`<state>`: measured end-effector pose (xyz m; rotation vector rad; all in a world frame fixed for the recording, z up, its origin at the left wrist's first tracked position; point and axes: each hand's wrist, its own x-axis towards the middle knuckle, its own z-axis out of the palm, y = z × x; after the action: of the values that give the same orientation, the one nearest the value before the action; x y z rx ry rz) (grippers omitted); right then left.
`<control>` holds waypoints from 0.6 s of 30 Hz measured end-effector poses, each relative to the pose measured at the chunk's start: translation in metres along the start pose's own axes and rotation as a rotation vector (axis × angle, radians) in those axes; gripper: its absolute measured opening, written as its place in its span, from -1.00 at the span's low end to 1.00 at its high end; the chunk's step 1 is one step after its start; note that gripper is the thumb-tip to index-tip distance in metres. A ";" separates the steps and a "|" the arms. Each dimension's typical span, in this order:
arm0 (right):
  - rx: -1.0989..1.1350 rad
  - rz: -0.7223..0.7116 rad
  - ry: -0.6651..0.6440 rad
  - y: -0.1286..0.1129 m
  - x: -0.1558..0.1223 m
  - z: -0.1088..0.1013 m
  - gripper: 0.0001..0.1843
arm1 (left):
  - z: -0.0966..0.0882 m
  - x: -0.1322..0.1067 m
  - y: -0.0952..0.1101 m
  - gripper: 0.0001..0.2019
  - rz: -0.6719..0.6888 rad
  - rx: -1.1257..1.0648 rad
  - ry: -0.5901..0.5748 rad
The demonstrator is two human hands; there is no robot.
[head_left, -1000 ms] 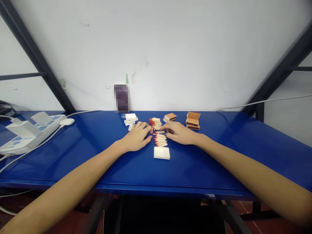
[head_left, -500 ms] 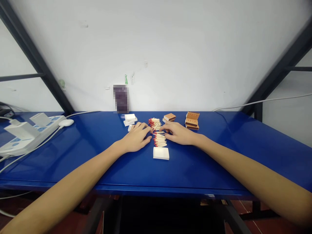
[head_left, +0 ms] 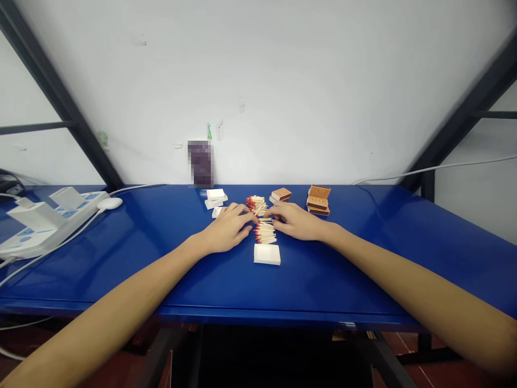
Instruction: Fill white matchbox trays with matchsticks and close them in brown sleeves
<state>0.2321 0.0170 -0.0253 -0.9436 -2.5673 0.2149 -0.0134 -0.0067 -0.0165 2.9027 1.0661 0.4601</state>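
Red-tipped matches lie in two groups on the blue table: a far pile (head_left: 257,205) and a near row (head_left: 265,231). At the red-head side, my left hand (head_left: 229,228) rests with its fingers apart, fingertips against the matches between the groups. My right hand (head_left: 298,221) is on the opposite side, fingers bent and apart, its fingertips by the plain match ends. Neither hand grips anything that I can see. Just in front of the near row sits a white matchbox tray (head_left: 267,254).
White trays (head_left: 215,197) lie behind my left hand. Brown matchbox sleeves (head_left: 318,200) are stacked at the back right, and another brown matchbox (head_left: 281,194) sits behind my right hand. A power strip (head_left: 52,223) with plugs and cables occupies the left of the blue table (head_left: 343,285).
My left index finger has moved slightly right, over the matches between the groups. The near row has shifted a little at its red heads. My right hand has hardly moved.
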 end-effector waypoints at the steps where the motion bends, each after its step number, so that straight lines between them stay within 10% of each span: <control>1: 0.009 -0.004 -0.002 -0.001 0.000 -0.001 -0.72 | 0.000 0.000 0.000 -0.74 0.001 -0.002 0.002; 18: 0.073 0.072 -0.173 -0.023 -0.005 -0.022 -0.33 | -0.001 -0.001 0.002 -0.52 -0.029 -0.041 -0.030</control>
<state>0.2314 -0.0042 -0.0003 -1.0322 -2.6621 0.4251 -0.0130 -0.0095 -0.0161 2.8454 1.0802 0.4313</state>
